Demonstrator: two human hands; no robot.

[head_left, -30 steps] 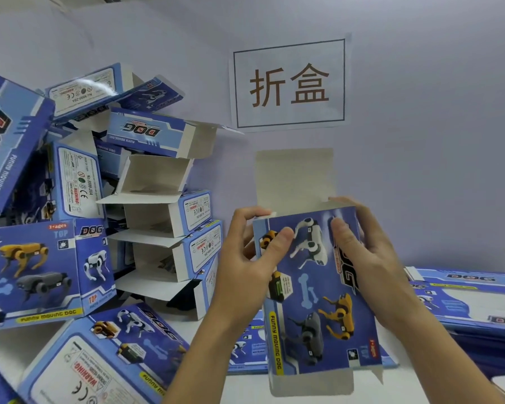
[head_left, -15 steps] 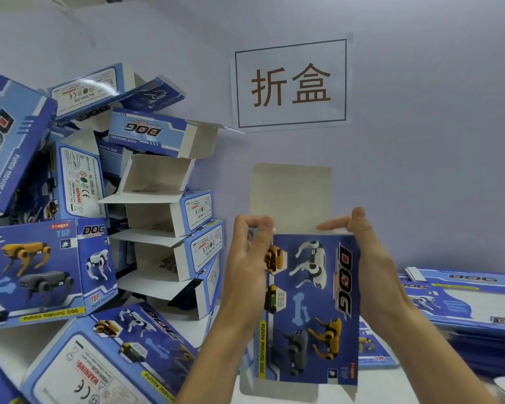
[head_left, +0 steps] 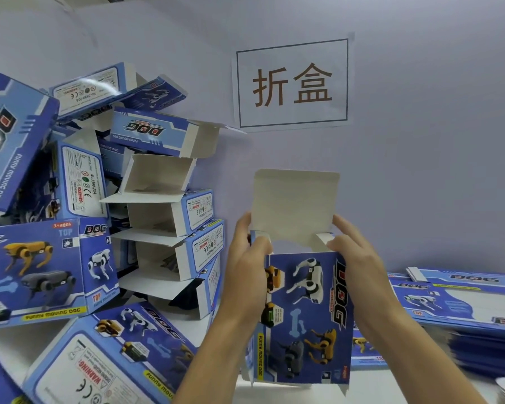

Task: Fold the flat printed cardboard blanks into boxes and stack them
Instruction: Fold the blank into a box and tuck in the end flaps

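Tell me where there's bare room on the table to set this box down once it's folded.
Bare white table shows between the leaning stack of open-ended blue boxes and your left hand, and a strip below the held blue printed box. Another patch lies at far left among fallen boxes. The left is crowded; the pile of flat blue blanks fills the right.

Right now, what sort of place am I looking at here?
Probably a packing or box-folding workstation. A white paper wall sign reads "fold boxes" in Chinese, folded blue printed toy-dog cartons are heaped on the left, and a stack of flat blue cardboard blanks waits on the right.
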